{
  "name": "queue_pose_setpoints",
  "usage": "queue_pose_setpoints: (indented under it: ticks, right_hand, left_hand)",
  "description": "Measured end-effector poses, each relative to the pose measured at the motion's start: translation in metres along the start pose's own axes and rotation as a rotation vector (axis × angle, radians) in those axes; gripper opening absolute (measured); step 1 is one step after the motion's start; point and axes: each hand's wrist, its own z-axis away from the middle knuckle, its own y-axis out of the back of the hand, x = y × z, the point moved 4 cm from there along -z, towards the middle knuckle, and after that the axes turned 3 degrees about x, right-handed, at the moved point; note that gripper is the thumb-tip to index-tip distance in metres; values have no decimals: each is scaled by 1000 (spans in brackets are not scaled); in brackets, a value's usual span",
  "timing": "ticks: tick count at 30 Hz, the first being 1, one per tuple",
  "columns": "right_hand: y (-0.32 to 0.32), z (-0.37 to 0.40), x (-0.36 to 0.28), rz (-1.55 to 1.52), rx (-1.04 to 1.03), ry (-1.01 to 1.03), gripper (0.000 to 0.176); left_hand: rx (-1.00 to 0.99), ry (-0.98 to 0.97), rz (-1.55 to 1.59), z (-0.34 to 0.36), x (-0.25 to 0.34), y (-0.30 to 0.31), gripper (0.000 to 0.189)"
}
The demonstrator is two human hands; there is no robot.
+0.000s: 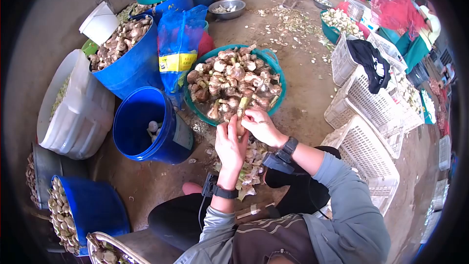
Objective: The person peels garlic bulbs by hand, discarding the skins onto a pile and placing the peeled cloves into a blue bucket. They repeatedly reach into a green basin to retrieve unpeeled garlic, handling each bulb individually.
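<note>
Between my two hands is a garlic bulb with a thick greenish stem (243, 105) pointing away from me. My left hand (230, 143) closes its fingers around the lower end, which is mostly hidden. From the other side, my right hand (264, 126) pinches the same garlic. Both hands are at the near rim of a green basin (280, 76) heaped with unpeeled, soil-stained garlic bulbs (234, 73). Left of the hands, an open blue bucket (122, 137) has a few white bulbs (154, 128) at its bottom. Loose skins (251, 166) lie below my wrists.
Large blue tubs of garlic (129, 76) and a white tub (78, 112) crowd the left. White plastic crates (364, 151) line the right, one with a black garment (369, 63). A metal bowl (227, 9) stands farther back. Another person (430, 27) is at far right.
</note>
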Motion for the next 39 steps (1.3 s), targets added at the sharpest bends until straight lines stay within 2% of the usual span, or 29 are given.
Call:
queue_pose_setpoints:
  ticks: [1, 3, 4, 5, 7, 9, 11, 12, 14, 15, 16, 17, 18, 19, 20, 21, 22, 23, 25, 27, 28, 29, 30, 31, 32, 33, 35, 37, 39]
  right_hand:
    - [0, 5, 0, 0, 7, 0, 14]
    - [-4, 15, 4, -635, 4, -192, 12]
    - [-2, 18, 6, -638, 4, -191, 12]
    - [-1, 22, 11, -754, -44, -247, 16]
    - [-4, 28, 22, -991, -144, -355, 24]
    - [-4, 24, 20, -1034, -154, -369, 25]
    - [0, 19, 5, -627, -172, -405, 24]
    - [-7, 16, 3, -685, -184, -193, 22]
    - [-11, 18, 13, -675, -230, -231, 21]
    - [-14, 19, 16, -653, -281, -261, 20]
    - [-8, 17, 11, -694, -196, -96, 18]
    - [-8, 16, 11, -701, -197, -103, 18]
    - [-6, 15, 11, -702, -169, -77, 19]
    - [-3, 13, 11, -699, -140, -48, 19]
    - [-10, 11, 35, -509, -51, 59, 21]
    - [-8, 13, 34, -512, -47, 58, 21]
    - [-12, 17, 40, -686, -153, -222, 21]
    - [-16, 23, 45, -851, -262, -505, 22]
    - [-17, 27, 37, -1004, -296, -542, 22]
    - [-17, 22, 23, -1168, -224, -417, 23]
    - [-23, 22, 33, -1066, -73, -441, 24]
    - [-32, 24, 35, -1068, -73, -439, 24]
    - [-33, 23, 24, -976, -62, -243, 26]
    - [-32, 24, 14, -879, -47, -54, 28]
    - [-25, 25, 9, -632, -111, 77, 25]
    - [-17, 23, 2, -633, -109, 70, 25]
    - [-11, 21, 8, -929, -106, -295, 22]
    - [-19, 19, 34, -1327, -24, -477, 22]
    - [-21, 22, 38, -1376, -52, -617, 23]
  left_hand:
    - [-3, -6, 2, 0, 4, 3, 60]
    - [-154, 166, 289, -1, -3, 4, 58]
    - [-174, 98, 582, -2, -14, -1, 57]
    - [-297, 422, 1154, 8, -23, -18, 61]
    - [-332, 620, 1402, 15, -18, -18, 67]
    - [-240, 574, 1262, 13, -16, -19, 70]
    - [-153, 191, 680, 17, -24, -26, 63]
    - [-130, 301, 745, 19, -21, -25, 59]
    - [-11, 505, 1031, 21, -27, -35, 45]
    - [-25, 739, 1010, 15, -25, -30, 42]
    - [-167, 909, 1209, 14, -30, -35, 42]
    - [-314, 1083, 1405, 15, -33, -38, 44]
    - [-355, 1157, 1402, 13, -26, -32, 45]
    - [-314, 958, 1334, 7, -17, -24, 43]
    - [-230, 752, 1024, 6, -16, -21, 42]
    - [-149, 542, 715, 7, -15, -17, 41]
    - [-167, 469, 709, 6, -22, -18, 42]
    - [-237, 615, 877, 10, -34, -17, 46]
    - [-396, 966, 1431, 9, -39, -21, 47]
    - [-462, 1007, 1481, 14, -42, -25, 50]
    - [-363, 949, 1251, 16, -48, -24, 50]
    - [-268, 883, 1019, 17, -52, -20, 53]
    - [-199, 769, 724, 18, -45, -15, 54]
    - [-9, 434, 563, 15, -39, -18, 54]
    - [-52, 498, 613, 19, -44, -19, 51]
    - [-95, 562, 664, 16, -38, -14, 48]
    - [-198, 488, 721, 11, -26, -6, 47]
    - [-449, 339, 891, 6, -27, -3, 47]
    - [-581, 476, 1229, 7, -30, 0, 43]
